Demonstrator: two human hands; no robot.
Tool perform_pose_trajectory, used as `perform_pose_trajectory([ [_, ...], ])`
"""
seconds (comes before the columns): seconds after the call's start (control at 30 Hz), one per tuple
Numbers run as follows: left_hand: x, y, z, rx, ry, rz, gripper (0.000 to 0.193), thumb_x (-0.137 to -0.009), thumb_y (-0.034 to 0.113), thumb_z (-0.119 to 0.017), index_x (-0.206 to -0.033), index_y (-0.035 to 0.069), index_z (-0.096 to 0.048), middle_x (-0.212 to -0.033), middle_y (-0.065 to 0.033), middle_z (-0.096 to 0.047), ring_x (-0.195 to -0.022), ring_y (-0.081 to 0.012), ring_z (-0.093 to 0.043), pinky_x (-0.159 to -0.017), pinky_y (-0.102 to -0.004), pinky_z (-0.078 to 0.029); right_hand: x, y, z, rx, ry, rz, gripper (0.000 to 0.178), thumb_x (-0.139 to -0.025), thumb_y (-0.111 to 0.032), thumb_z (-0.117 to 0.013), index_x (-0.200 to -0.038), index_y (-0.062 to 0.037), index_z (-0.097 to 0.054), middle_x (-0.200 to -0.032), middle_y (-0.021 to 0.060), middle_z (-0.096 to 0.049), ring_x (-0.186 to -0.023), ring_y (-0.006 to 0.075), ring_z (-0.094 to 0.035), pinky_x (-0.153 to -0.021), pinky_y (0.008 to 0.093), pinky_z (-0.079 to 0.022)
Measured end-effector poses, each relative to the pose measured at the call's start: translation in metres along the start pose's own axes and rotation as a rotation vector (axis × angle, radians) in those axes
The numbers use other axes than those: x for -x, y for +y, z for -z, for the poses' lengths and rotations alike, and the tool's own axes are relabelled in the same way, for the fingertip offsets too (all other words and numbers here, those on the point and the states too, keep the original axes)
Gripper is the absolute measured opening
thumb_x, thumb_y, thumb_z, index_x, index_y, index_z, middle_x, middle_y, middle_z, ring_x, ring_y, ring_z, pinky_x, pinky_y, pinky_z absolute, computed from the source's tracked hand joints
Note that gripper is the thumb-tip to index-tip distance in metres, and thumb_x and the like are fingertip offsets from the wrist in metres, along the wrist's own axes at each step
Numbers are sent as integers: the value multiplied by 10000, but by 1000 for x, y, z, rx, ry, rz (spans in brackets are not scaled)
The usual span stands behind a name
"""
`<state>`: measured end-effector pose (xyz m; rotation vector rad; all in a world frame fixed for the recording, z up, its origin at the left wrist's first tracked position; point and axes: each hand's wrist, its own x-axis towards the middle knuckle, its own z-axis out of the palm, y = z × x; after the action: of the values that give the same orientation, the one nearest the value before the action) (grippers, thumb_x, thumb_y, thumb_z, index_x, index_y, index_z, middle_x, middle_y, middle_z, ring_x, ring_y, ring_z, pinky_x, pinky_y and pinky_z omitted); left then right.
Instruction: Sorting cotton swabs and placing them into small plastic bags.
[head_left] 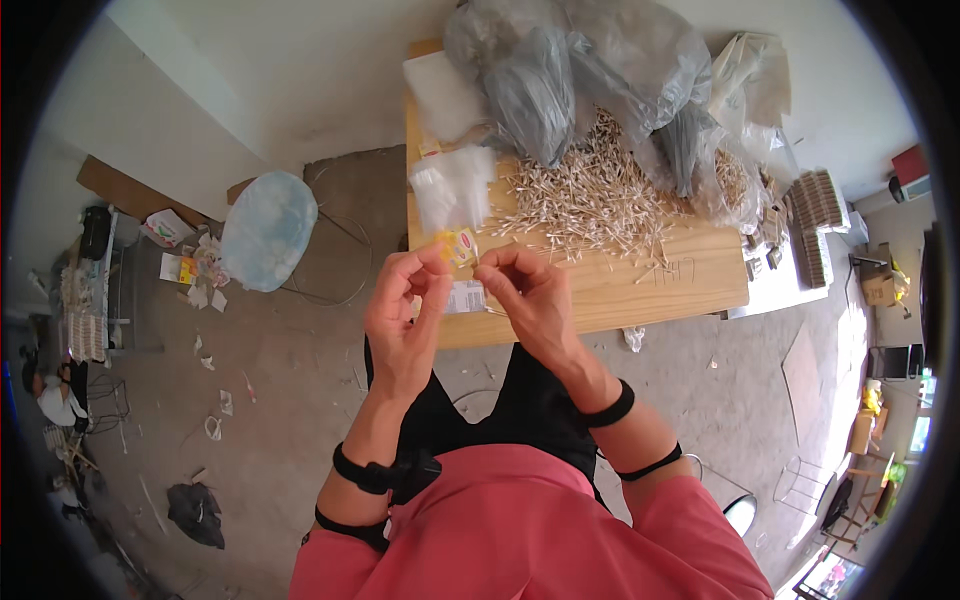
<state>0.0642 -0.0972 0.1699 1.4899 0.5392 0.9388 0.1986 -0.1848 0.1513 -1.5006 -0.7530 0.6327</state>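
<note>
My left hand (pixel 402 315) and my right hand (pixel 533 298) are raised close together over the table's near left corner. Between them shows a small packet (pixel 460 247) with yellow and red print, seemingly of thin plastic. The left fingers close at its left side, and the right thumb and forefinger pinch together at its right side. Just below lies a pale printed label (pixel 466 297); whether it belongs to the packet I cannot tell. Beyond my hands, a large loose heap of cotton swabs (pixel 590 200) spreads over the wooden table (pixel 610 310).
Stacked clear plastic bags (pixel 450 190) lie at the table's left edge, and big grey plastic bags (pixel 540 90) stand behind the swabs. Bundled swabs (pixel 818 200) sit at the right. A stool with a pale blue seat (pixel 268 230) stands left, near paper scraps on the floor.
</note>
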Motion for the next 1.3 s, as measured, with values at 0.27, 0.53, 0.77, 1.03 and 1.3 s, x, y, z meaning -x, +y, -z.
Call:
perform_pose_trajectory([
  [0.27, 30, 70, 28, 25, -68, -88, 201, -981, 43, -581, -1170, -18, -613, -1041, -46, -579, -898, -92, -565, -791, -250, -468, 47, -63, -25, -414, -332, 48, 79, -959, -91, -675, -981, -15, -667, -917, 8, -654, -766, 54, -559, -665, 201, -457],
  [0.53, 59, 87, 53, 126, -54, -250, 216, -978, 51, -488, -1116, -59, -614, -1068, -127, -574, -830, -145, -557, -767, -286, -478, 66, -93, -44, 179, -71, 735, 256, -759, 5, -796, -986, -69, -705, -895, 70, -650, -689, 210, -609, -589, 302, -493],
  [0.77, 72, 96, 65, 120, -38, -305, 231, -976, 63, -490, -1121, -74, -607, -1076, -152, -568, -844, -165, -558, -772, -303, -483, 75, -95, -54, 378, 43, 968, 415, -614, 22, -796, -1015, -59, -720, -879, 54, -639, -683, 190, -603, -544, 302, -478],
  [1.03, 80, 98, 66, 32, 35, -268, 276, -1016, 219, -490, -1089, -29, -585, -1000, -114, -542, -819, -142, -499, -721, -282, -433, 78, -93, -54, 473, -7, 1071, 432, -624, -12, -746, -1054, -44, -718, -928, 63, -635, -660, 188, -577, -541, 302, -467],
  [1.3, 82, 82, 73, 292, 96, -123, 133, -1037, 102, -486, -970, 1, -542, -879, -60, -507, -752, -124, -498, -707, -261, -429, 88, -91, -57, 179, -145, 650, 183, -849, -19, -718, -1029, -29, -687, -923, 60, -635, -697, 148, -572, -614, 262, -473],
])
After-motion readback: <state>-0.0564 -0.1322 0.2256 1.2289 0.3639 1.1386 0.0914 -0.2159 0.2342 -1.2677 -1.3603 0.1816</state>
